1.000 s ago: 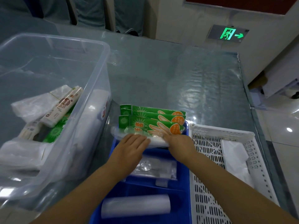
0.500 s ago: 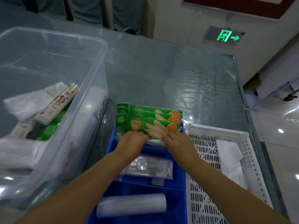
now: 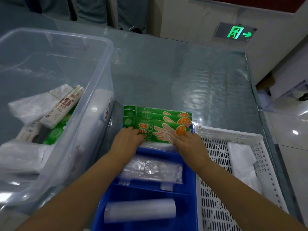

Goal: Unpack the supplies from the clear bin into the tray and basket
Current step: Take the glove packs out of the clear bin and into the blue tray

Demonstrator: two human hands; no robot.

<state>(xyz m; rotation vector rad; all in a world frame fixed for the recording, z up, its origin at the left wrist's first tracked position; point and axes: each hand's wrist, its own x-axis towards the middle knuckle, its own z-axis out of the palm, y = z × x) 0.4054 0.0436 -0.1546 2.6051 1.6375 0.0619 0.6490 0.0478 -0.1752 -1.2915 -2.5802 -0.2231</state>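
Note:
Three green glove packs stand on edge in the far compartment of the blue tray. My left hand grips the front pack's left end and my right hand grips its right end. A clear roll lies under the packs, mostly hidden. The tray's middle compartment holds a clear bag pack; the near one holds a clear roll. The clear bin on the left holds a cream roll box, white bags and a green pack. The white basket on the right holds a white bag pack.
The bin, tray and basket sit side by side on a table under a glossy clear cover. The table's right edge drops to a tiled floor. An exit sign glows on the far wall.
Both hands have slid up from the clear roll onto the front green pack and now press its two ends; the pack stands a little more upright.

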